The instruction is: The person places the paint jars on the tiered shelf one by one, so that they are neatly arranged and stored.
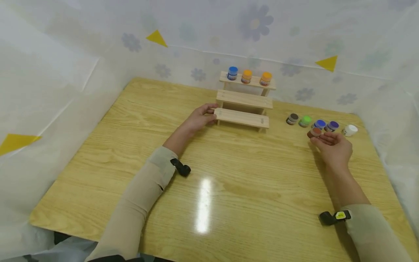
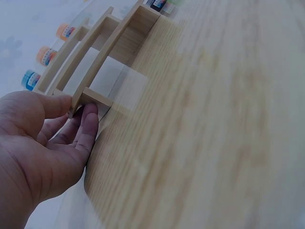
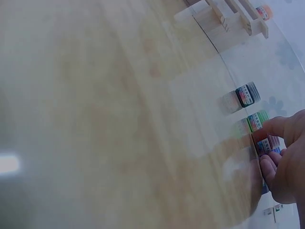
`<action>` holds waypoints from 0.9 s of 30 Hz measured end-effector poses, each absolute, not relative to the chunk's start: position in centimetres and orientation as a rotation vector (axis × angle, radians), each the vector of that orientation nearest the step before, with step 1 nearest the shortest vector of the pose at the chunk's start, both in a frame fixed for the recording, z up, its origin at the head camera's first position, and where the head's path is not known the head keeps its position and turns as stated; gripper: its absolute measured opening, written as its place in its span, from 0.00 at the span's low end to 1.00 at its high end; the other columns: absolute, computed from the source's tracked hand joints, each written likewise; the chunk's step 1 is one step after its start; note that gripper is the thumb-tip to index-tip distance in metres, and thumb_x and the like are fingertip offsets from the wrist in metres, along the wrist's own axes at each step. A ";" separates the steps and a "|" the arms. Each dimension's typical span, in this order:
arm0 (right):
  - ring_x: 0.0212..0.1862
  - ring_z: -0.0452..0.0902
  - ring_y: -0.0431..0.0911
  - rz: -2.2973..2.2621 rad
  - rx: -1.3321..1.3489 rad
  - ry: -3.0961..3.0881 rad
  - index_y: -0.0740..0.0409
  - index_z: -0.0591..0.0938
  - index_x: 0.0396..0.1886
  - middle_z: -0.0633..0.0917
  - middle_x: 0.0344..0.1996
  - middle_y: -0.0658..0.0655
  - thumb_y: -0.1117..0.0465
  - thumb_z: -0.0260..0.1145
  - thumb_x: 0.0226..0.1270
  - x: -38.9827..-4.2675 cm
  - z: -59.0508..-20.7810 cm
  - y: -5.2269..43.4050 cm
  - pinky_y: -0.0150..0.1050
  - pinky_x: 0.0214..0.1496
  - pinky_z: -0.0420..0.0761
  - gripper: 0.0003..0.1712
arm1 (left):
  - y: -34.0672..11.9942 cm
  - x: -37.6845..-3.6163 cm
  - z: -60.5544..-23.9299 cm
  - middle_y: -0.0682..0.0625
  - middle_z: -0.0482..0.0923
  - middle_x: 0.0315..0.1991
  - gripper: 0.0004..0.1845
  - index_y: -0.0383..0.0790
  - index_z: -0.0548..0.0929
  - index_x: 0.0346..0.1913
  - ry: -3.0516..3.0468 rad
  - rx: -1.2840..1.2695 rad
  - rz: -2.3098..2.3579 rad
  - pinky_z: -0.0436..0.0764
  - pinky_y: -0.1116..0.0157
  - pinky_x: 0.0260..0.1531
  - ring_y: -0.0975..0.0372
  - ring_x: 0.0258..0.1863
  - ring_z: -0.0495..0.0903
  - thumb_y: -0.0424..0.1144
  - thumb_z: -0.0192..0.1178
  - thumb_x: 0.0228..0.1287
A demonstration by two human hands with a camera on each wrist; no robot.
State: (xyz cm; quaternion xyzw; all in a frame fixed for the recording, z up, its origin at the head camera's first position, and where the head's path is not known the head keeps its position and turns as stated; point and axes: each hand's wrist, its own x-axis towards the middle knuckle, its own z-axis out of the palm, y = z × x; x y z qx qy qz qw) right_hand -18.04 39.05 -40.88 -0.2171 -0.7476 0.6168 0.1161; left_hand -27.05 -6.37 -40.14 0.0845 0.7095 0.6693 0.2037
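The left hand [image 1: 200, 118] sits at centre frame in the head view, against the left end of the three-tier stepped rack of pale wood [image 1: 243, 99]. In the left wrist view the thumb lies over the end of the lowest step and the fingers [image 2: 86, 128] curl against its end post, a light grip that appears meant to steady the rack on the glossy wood-grain table [image 1: 209, 189]. The forearm stretches forward in a beige sleeve, with a small black camera at the wrist.

The right hand [image 1: 332, 145] is at middle right, palm turned partly up, fingertips pinching the small brown-lidded paint jar [image 1: 315, 132]. That jar is at the near edge of a loose row on the table at right: a dark-lidded jar [image 1: 292, 118], a green-lidded jar [image 1: 305, 120], a blue-lidded jar [image 1: 319, 124], a purple-lidded jar [image 1: 332, 126] and a white-lidded jar [image 1: 350, 130]. Whether the brown-lidded jar is lifted off the table cannot be told.

The rack's top step at upper centre bears three jars, one blue-lidded [image 1: 232, 72] and two orange-lidded [image 1: 246, 76]; the middle and lowest steps carry nothing.
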 end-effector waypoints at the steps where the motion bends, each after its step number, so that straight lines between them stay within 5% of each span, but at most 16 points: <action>1: 0.41 0.79 0.35 1.803 -0.636 -2.185 0.62 0.76 0.57 0.81 0.43 0.50 0.64 0.80 0.52 -18.3 -40.9 39.1 0.19 0.39 0.81 0.33 | -6.3 -27.0 -40.0 0.39 0.64 0.64 0.27 0.41 0.65 0.74 1.978 0.235 1.863 0.75 0.53 0.63 0.51 0.59 0.73 0.32 0.53 0.75; 9: 0.47 0.79 0.37 1.872 -0.598 -2.143 0.60 0.75 0.60 0.82 0.50 0.53 0.65 0.78 0.53 -19.8 -41.2 39.5 0.21 0.42 0.81 0.34 | -6.1 -27.6 -41.5 0.43 0.66 0.61 0.25 0.47 0.68 0.72 2.024 0.248 1.877 0.78 0.58 0.59 0.54 0.57 0.74 0.35 0.55 0.75; 27: 0.41 0.80 0.33 1.403 -0.405 -2.480 0.59 0.81 0.55 0.86 0.41 0.45 0.48 0.77 0.55 -20.1 -41.7 36.5 0.20 0.39 0.79 0.31 | -6.1 -27.6 -42.0 0.44 0.68 0.61 0.24 0.46 0.69 0.71 2.048 0.252 1.898 0.79 0.59 0.57 0.54 0.56 0.76 0.34 0.55 0.75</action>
